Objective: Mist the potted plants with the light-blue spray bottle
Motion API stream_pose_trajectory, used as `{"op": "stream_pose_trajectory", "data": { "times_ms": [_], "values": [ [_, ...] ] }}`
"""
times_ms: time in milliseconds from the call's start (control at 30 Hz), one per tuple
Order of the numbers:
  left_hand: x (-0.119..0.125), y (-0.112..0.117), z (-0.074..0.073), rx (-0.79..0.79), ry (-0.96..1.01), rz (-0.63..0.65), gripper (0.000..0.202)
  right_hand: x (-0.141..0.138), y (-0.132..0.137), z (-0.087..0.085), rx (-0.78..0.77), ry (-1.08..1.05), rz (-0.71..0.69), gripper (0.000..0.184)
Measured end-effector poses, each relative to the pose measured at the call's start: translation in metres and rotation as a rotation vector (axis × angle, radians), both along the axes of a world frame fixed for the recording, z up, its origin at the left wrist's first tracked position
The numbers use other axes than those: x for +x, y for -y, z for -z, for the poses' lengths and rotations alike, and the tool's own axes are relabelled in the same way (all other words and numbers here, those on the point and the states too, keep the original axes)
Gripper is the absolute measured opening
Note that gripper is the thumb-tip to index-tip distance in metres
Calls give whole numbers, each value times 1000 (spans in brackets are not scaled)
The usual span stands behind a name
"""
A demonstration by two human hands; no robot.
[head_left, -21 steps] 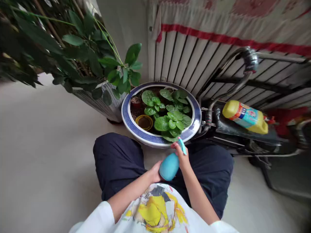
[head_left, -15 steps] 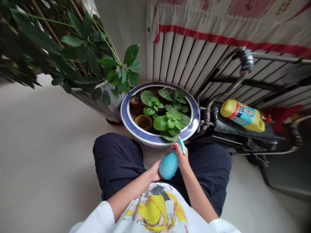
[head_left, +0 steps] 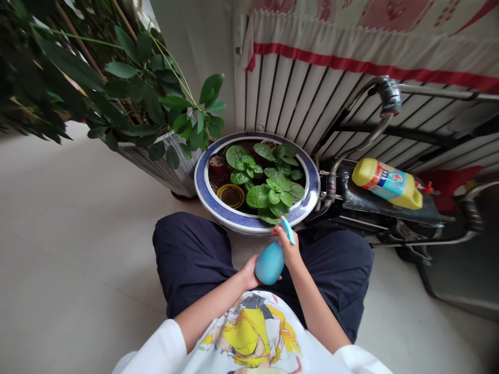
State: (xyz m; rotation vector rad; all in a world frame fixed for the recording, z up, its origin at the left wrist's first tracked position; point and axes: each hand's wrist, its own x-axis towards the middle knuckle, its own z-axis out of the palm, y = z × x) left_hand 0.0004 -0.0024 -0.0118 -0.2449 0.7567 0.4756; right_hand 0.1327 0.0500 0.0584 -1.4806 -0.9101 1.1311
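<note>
A blue spray bottle (head_left: 270, 264) is held tilted over my lap, its light-blue head with a pink nozzle tip pointing at the plants. My left hand (head_left: 250, 272) is wrapped around the bottle's body from the left and below. Around the neck and trigger, my right hand (head_left: 289, 246) is closed. Just beyond the nozzle stands a round blue-and-white pot (head_left: 208, 196) holding leafy green plants (head_left: 268, 193). Inside its left part are a small yellow-rimmed pot (head_left: 231, 196) and a small reddish pot (head_left: 217, 165). No spray is visible.
At the left, a tall grey striped planter (head_left: 156, 165) bears a leafy plant (head_left: 128, 88) that leans toward the round pot. On the right, a yellow bottle (head_left: 390, 183) lies on the black seat of a metal-framed cart (head_left: 380, 127). A white barred radiator (head_left: 280, 93) and red-edged curtain (head_left: 351, 47) stand behind.
The spray bottle and both hands have shifted very slightly up and left, its head now nearer the pot's rim. The camera view has moved a little. Both hands keep their hold.
</note>
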Motion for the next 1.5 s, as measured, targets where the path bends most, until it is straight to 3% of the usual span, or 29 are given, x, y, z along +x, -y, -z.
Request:
{"op": "stream_pose_trajectory", "data": {
  "times_ms": [500,833,1300,1500],
  "values": [
    [-2,-1,-1,8,-10,-7,56,0,-2,-2,17,-40,-3,33],
    [-3,0,-11,68,0,5,53,1,-7,3,-2,-46,-34,35],
    [-4,2,-1,62,22,-19,51,-2,-3,-7,-5,-28,-63,32],
    [-5,3,0,65,76,-42,51,-1,-3,-3,0,-37,-38,30]
  ]
}}
